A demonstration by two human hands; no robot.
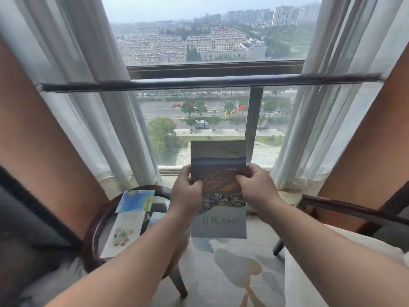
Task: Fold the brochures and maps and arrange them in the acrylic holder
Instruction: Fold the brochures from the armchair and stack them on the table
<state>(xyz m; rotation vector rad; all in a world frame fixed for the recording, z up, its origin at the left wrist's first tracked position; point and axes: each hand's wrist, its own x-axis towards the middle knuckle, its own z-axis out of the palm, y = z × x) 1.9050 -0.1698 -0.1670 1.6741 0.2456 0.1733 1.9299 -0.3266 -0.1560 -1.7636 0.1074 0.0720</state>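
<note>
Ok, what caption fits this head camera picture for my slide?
Left hand and right hand pinch a landscape-printed paper brochure at the window, beside a round dark-wood table holding more leaflets.

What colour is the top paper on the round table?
The map is mostly blue, some green; head view.

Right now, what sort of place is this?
Likely a high-floor hotel room's sitting corner: a tall window over city rooftops, sheer curtains, and a small round side table holding brochures near a wood-framed armchair.
</note>
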